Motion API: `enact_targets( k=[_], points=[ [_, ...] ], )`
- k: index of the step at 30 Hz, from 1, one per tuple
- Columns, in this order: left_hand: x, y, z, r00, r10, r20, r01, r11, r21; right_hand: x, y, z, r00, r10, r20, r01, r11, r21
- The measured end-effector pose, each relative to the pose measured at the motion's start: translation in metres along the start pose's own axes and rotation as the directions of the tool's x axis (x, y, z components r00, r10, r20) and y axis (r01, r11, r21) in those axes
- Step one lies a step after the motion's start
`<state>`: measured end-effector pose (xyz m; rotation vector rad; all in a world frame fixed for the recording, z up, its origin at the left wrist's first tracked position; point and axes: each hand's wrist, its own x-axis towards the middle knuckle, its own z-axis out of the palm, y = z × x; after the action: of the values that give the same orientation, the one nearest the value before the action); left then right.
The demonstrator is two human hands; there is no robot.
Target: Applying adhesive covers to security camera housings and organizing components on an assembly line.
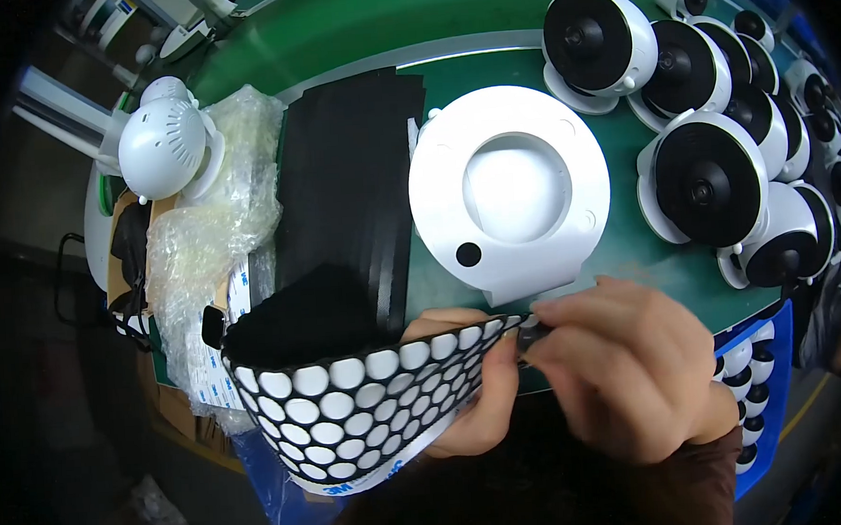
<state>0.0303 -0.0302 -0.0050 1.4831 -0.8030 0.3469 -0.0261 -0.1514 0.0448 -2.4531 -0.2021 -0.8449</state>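
Observation:
My left hand [481,411] is closed on a curved sheet of round adhesive pads [356,399], black with rows of white discs, gripping it near its right end. At that end my right hand [626,366], slightly blurred, pinches a small dark pad [531,335] at the sheet's edge; its exact shape is partly hidden by the fingers. Just beyond both hands, a white camera base [440,190] lies with its round recess upward. One black round pad [469,254] sits on its ring, at the near left.
Black sheets [340,172] lie stacked left of the base. Further left are bubble wrap [215,235] and a white device [161,148]. Several white cameras with black fronts [704,179] crowd the right of the green table. A blue bin [780,377] holds small white-and-black parts at lower right.

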Motion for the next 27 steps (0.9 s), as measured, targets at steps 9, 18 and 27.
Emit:
enact_targets(
  k=[9, 18, 27],
  points=[
    [-0.004, -0.004, 0.0, 0.878, -0.474, -0.061, 0.421, 0.827, -0.372, 0.026, 0.036, -0.019, 0.873, 0.484, 0.05, -0.476, 0.827, 0.299],
    [0.0, -0.01, -0.015, 0.898, -0.403, 0.178, 0.4, 0.915, 0.053, 0.043, 0.034, -0.025, 0.725, 0.599, 0.341, -0.683, 0.691, 0.236],
    [-0.001, -0.017, -0.013, 0.955, -0.211, 0.209, 0.193, 0.975, 0.107, 0.045, 0.032, -0.021, 0.674, 0.649, 0.353, -0.731, 0.655, 0.189]
  ],
)
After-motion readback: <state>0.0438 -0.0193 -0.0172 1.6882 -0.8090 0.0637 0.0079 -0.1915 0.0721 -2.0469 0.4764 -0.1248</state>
